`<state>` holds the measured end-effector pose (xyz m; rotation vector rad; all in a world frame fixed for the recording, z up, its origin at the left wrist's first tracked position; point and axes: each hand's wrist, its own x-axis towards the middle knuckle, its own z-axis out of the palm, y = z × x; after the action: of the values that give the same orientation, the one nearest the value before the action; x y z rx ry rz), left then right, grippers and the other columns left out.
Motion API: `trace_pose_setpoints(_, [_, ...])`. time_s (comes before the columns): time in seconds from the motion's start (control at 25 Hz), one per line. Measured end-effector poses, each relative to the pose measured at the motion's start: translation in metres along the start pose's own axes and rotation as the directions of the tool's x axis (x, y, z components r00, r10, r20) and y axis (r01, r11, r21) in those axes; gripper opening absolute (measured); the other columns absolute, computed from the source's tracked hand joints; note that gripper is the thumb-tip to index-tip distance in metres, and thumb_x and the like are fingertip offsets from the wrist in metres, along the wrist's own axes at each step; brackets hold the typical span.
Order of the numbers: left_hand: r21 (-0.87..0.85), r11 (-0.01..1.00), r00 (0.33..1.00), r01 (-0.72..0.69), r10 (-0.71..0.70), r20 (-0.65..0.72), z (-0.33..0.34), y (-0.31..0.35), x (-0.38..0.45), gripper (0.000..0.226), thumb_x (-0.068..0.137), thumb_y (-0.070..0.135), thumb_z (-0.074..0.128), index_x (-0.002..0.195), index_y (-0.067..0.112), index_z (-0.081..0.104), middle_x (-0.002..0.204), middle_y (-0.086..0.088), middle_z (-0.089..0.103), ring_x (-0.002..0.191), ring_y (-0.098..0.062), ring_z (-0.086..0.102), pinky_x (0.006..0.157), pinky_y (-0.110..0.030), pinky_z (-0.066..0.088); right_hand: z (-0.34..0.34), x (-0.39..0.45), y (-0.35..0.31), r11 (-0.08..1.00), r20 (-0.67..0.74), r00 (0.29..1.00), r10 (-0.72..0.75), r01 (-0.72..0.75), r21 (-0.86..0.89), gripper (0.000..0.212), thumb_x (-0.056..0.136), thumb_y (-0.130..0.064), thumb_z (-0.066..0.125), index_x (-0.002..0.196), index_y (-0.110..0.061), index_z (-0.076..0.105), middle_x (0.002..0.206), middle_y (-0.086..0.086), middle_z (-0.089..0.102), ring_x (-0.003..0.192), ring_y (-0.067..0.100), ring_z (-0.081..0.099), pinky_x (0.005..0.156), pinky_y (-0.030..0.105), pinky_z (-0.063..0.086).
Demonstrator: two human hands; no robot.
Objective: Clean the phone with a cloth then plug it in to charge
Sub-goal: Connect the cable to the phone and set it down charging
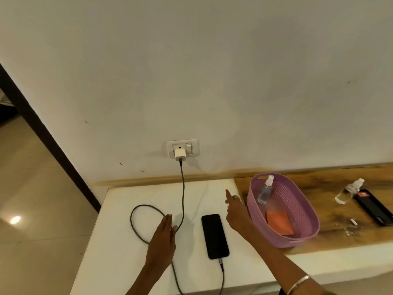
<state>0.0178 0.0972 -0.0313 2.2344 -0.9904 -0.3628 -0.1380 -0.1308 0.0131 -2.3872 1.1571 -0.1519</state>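
A black phone lies screen up on the white table, with the grey cable plugged into its near end. The cable loops left and rises to a white charger in the wall socket. My left hand lies flat, fingers together, on the table over the cable, left of the phone. My right hand hovers right of the phone with the index finger pointing toward the wall, holding nothing. An orange cloth lies in the purple basket.
The basket also holds a clear spray bottle. On the wooden counter to the right lie a second spray bottle, another black phone and a small white item. A floor and dark door frame lie left.
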Motion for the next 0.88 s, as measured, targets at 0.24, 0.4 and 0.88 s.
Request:
trace_pose_setpoints(0.24, [0.123, 0.991, 0.999, 0.048, -0.047, -0.005, 0.002, -0.001, -0.015, 0.048, 0.104, 0.026, 0.040, 0.150, 0.010, 0.037, 0.155, -0.003, 0.040, 0.144, -0.017, 0.036, 0.114, -0.027, 0.033, 0.025, -0.068, 0.042, 0.979, 0.140, 0.977, 0.160, -0.175, 0.106, 0.059, 0.092, -0.003, 0.052, 0.146, -0.019, 0.036, 0.135, 0.007, 0.053, 0.118, 0.021, 0.056, 0.092, 0.020, 0.045])
trace_pose_setpoints(0.4, [0.193, 0.980, 0.999, 0.046, -0.050, 0.015, 0.003, 0.003, -0.024, 0.041, 0.100, 0.017, 0.046, 0.141, 0.009, 0.046, 0.140, -0.007, 0.052, 0.132, -0.022, 0.048, 0.102, -0.029, 0.044, 0.048, -0.100, 0.041, 0.962, 0.159, 0.962, 0.224, -0.244, 0.121, 0.051, 0.089, -0.005, 0.062, 0.136, -0.015, 0.046, 0.123, 0.005, 0.062, 0.108, 0.014, 0.061, 0.088, 0.016, 0.049])
trace_pose_setpoints(0.88, [0.279, 0.959, 0.990, 0.046, -0.082, 0.117, 0.006, -0.004, -0.029, 0.049, 0.100, 0.019, 0.046, 0.148, 0.011, 0.037, 0.145, -0.008, 0.050, 0.141, -0.024, 0.040, 0.114, -0.033, 0.037, 0.080, -0.120, 0.008, 0.902, 0.083, 0.929, 0.362, -0.371, 0.221, 0.034, 0.089, -0.012, 0.063, 0.122, -0.014, 0.054, 0.121, 0.005, 0.061, 0.108, 0.018, 0.061, 0.084, 0.019, 0.044])
